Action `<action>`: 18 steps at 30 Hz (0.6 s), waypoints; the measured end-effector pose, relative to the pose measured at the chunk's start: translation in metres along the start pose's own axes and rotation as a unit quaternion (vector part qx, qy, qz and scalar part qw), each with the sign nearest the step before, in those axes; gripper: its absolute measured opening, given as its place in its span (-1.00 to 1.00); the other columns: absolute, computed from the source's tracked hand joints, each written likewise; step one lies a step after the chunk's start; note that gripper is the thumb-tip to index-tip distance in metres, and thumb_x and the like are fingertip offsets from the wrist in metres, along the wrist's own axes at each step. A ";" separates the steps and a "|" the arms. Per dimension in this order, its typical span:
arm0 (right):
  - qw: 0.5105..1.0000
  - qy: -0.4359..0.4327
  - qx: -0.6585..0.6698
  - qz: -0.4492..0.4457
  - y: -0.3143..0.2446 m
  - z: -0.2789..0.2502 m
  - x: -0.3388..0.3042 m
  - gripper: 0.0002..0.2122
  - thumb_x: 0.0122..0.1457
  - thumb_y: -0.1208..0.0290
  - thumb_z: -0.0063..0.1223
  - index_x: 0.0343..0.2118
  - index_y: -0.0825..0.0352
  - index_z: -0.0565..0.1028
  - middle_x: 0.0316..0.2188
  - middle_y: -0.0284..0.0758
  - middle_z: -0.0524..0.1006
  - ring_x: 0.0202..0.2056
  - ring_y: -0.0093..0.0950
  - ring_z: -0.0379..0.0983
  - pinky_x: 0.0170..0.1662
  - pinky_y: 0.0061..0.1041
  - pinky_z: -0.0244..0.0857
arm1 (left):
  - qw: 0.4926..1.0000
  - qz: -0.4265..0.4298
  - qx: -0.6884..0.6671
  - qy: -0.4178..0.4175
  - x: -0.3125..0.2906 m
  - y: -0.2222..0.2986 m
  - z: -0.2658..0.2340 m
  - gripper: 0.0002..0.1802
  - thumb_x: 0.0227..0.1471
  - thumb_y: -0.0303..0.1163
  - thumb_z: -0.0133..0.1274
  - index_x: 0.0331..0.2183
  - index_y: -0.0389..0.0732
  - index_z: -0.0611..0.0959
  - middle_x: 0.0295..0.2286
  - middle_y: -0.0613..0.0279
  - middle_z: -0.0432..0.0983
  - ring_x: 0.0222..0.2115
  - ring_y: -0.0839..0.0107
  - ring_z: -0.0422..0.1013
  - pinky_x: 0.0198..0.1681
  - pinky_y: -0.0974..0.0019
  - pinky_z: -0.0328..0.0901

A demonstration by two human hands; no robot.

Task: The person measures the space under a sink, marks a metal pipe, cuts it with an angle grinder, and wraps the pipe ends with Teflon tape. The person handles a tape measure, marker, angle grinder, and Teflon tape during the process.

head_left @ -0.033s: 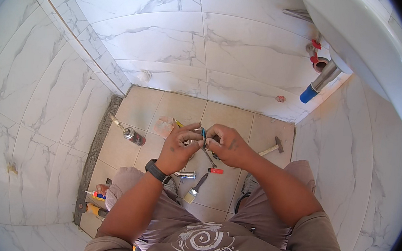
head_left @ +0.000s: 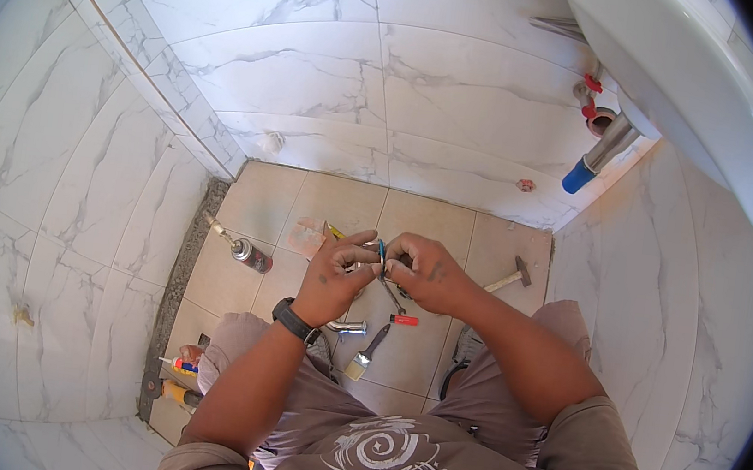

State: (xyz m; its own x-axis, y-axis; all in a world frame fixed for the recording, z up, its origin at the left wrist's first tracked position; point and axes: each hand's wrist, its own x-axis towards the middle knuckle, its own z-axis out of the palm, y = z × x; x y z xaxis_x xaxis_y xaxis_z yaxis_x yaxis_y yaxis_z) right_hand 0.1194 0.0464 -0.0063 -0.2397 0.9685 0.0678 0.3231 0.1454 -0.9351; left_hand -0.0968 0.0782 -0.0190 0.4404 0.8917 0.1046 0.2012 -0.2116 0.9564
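Above the tiled floor, a thin ring with a blue edge (head_left: pixel 381 250), seen nearly side-on, is pinched between my hands. My left hand (head_left: pixel 335 270) grips it from the left with bent fingers. From the other side my right hand (head_left: pixel 428 273) closes on it, thumb and fingertips together. Just beneath my hands lies a metal tool like a wrench (head_left: pixel 394 299), its upper end hidden. Close to its lower end is a red lighter (head_left: pixel 404 320). A paintbrush (head_left: pixel 364 360) and a curved chrome pipe (head_left: pixel 347 327) rest between my feet.
A gas torch canister (head_left: pixel 249 254) is on the floor to the left; a hammer (head_left: pixel 513 277) lies right. Overhead at right juts a white basin (head_left: pixel 692 76) with a blue-ended metal pipe (head_left: pixel 594 158). A glue tube (head_left: pixel 183 365) and yellow power tool (head_left: pixel 177 392) sit beside my left leg.
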 end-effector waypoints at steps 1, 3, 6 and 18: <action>1.000 0.001 -0.008 -0.004 0.000 0.001 -0.001 -0.77 0.18 0.36 0.12 -0.30 0.48 0.53 -0.40 -0.11 0.57 -0.38 -0.34 0.53 -0.26 -0.34 0.40 | 1.000 -0.010 0.001 0.000 0.000 -0.002 0.000 -0.75 0.08 -0.31 0.30 -0.21 -0.22 0.80 0.14 -0.20 0.49 0.15 0.08 0.44 0.22 0.10 0.28; 1.000 0.002 -0.017 -0.008 0.000 0.002 0.000 -0.79 0.17 0.38 0.11 -0.31 0.48 0.52 -0.40 -0.10 0.57 -0.38 -0.31 0.53 -0.26 -0.33 0.40 | 1.000 -0.019 -0.015 -0.009 0.001 -0.004 -0.001 -0.74 0.06 -0.31 0.30 -0.21 -0.23 0.80 0.15 -0.23 0.48 0.15 0.05 0.44 0.23 0.12 0.27; 1.000 0.005 -0.022 -0.010 -0.001 0.000 0.006 -0.80 0.16 0.39 0.11 -0.32 0.48 0.52 -0.40 -0.10 0.57 -0.39 -0.29 0.52 -0.26 -0.31 0.40 | 0.999 -0.040 -0.031 -0.019 0.008 -0.003 -0.003 -0.72 0.05 -0.30 0.31 -0.23 -0.29 0.79 0.15 -0.26 0.48 0.15 0.05 0.45 0.24 0.15 0.25; 0.999 0.021 0.003 0.025 0.000 0.003 0.006 -0.78 0.14 0.34 0.15 -0.42 0.44 0.48 -0.51 -0.23 0.53 -0.46 -0.49 0.42 -0.35 -0.39 0.34 | 0.997 -0.064 -0.051 -0.011 0.009 0.005 0.001 -0.76 0.07 -0.38 0.27 -0.34 -0.40 0.74 0.09 -0.27 0.54 0.10 0.18 0.50 0.14 0.22 0.32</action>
State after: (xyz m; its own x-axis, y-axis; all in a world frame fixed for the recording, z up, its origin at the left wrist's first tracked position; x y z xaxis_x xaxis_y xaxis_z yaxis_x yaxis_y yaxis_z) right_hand 0.1154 0.0519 -0.0073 -0.1836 0.9824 0.0347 0.3280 0.0946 -0.9399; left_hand -0.0910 0.0845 -0.0136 0.4360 0.8996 -0.0243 0.1669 -0.0543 0.9845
